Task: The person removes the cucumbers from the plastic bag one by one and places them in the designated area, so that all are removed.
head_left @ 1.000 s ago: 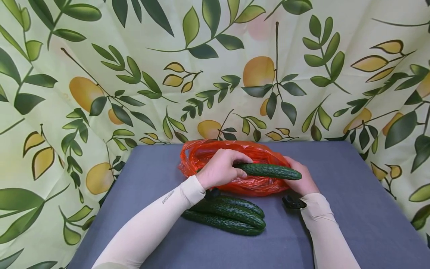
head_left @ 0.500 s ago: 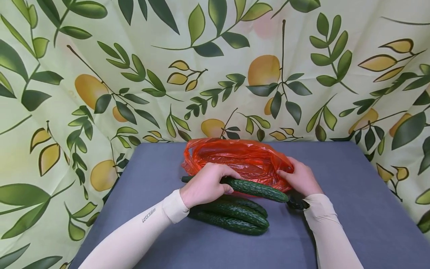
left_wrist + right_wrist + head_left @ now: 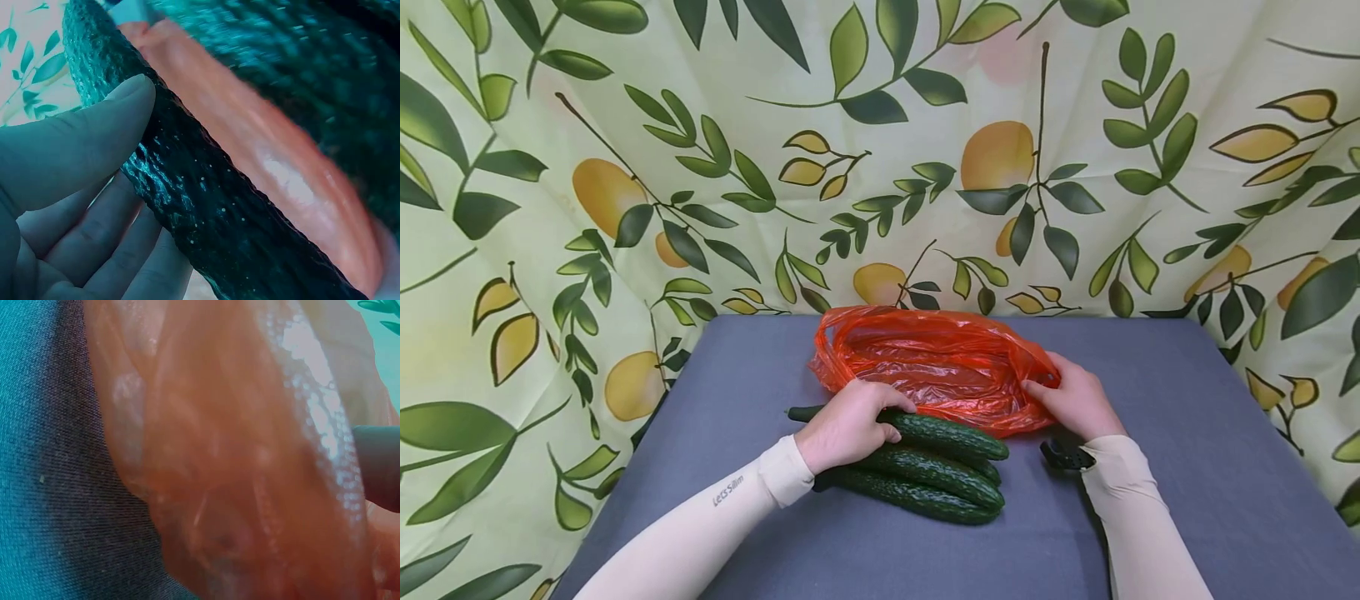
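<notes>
My left hand [image 3: 846, 427] grips a long dark green cucumber [image 3: 951, 435] from above, just in front of the red plastic bag [image 3: 917, 367]. In the left wrist view the thumb presses one side of the bumpy cucumber [image 3: 206, 194], with the fingers behind it. Other cucumbers [image 3: 917, 492] lie side by side on the table, right under and in front of the held one. Whether the held cucumber rests on them is hard to tell. My right hand [image 3: 1081, 402] holds the bag's right edge, thumb on the inner side; the bag's film [image 3: 237, 444] hides most fingers in the right wrist view.
A grey-blue cloth [image 3: 1157, 500] covers the table. Behind and beside it hangs a curtain [image 3: 887, 208] printed with leaves and fruit. A black wrist strap [image 3: 1066, 455] sits at my right wrist. The bag's mouth gapes toward me.
The cucumber in my left hand has come down and toward me, from over the bag to beside the other cucumbers. My right thumb has come into view on the bag's edge.
</notes>
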The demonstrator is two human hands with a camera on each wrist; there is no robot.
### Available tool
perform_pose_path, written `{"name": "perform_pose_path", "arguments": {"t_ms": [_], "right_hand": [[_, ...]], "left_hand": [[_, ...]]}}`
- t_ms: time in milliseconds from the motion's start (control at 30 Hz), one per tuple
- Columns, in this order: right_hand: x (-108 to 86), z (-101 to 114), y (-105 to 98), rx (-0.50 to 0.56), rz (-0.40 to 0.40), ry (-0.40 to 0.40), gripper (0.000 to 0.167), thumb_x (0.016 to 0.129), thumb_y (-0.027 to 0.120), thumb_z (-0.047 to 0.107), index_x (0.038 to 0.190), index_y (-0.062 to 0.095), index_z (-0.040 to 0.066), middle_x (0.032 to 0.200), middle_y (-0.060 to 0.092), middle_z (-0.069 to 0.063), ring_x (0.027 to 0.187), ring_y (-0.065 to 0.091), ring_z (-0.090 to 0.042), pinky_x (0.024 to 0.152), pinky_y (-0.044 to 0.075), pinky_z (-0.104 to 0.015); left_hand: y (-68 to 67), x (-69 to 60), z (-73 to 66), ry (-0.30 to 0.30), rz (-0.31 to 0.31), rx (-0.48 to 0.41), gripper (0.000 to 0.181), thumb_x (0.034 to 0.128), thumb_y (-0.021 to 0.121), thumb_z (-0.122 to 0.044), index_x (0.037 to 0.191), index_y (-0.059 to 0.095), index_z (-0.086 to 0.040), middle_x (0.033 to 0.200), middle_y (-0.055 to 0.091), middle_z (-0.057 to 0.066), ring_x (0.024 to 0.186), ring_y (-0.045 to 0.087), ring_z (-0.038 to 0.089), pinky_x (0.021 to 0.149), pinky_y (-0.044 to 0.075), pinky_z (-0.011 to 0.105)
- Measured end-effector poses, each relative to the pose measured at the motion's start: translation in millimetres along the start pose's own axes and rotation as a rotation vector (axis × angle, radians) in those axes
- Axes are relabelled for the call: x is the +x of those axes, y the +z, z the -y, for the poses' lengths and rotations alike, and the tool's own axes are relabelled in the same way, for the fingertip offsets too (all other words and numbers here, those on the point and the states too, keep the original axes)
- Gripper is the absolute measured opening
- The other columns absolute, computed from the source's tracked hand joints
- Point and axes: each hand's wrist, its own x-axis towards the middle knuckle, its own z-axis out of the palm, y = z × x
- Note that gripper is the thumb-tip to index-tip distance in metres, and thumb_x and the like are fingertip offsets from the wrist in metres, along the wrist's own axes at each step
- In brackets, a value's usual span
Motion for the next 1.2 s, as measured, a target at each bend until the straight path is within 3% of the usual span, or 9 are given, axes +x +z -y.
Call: {"name": "perform_pose_path", "arguments": {"t_ms": [200,667,900,1200], "right_hand": [[-1.1,-1,0,0.010,-0.010,-0.006,0.069,0.102,0.073,0.036,0.157,0.050,0.000,0.144,0.065,-0.031,0.119,0.066,-0.045,0.103,0.057,-0.065],[-0.8,1,1,-0.007,-0.006,-0.016,0.069,0.102,0.072,0.035,0.157,0.050,-0.001,0.144,0.065,-0.031,0.120,0.065,-0.045,0.105,0.054,-0.066],[-0.9,1,1,-0.010,-0.004,-0.012,0.067,0.102,0.072,0.036,0.155,0.051,0.000,0.142,0.066,-0.030,0.114,0.066,-0.041,0.100,0.057,-0.063],[-0.8,2,1,-0.012,-0.010,-0.017,0.066,0.102,0.072,0.035,0.155,0.051,0.000,0.142,0.066,-0.030,0.117,0.066,-0.042,0.103,0.055,-0.065]], "left_hand": [[6.7,0.3,3.9,-0.021,0.033,0.002,0.032,0.0885,0.086,-0.006,0.118,0.084,-0.019,0.112,0.082,-0.008,0.105,0.073,0.011,0.100,0.060,0.038],[10.7,1.9,10.4,-0.024,0.024,-0.004,0.030,0.0881,0.086,-0.006,0.117,0.084,-0.016,0.114,0.082,-0.003,0.110,0.075,0.016,0.101,0.060,0.042],[13.0,2.5,13.7,-0.026,0.086,0.009,0.031,0.0896,0.085,-0.007,0.119,0.083,-0.013,0.116,0.082,-0.002,0.111,0.074,0.014,0.103,0.060,0.040],[12.5,1.8,15.6,0.011,0.096,0.011,0.029,0.0908,0.085,-0.007,0.119,0.083,-0.015,0.117,0.082,-0.002,0.111,0.075,0.013,0.103,0.061,0.038]]}}
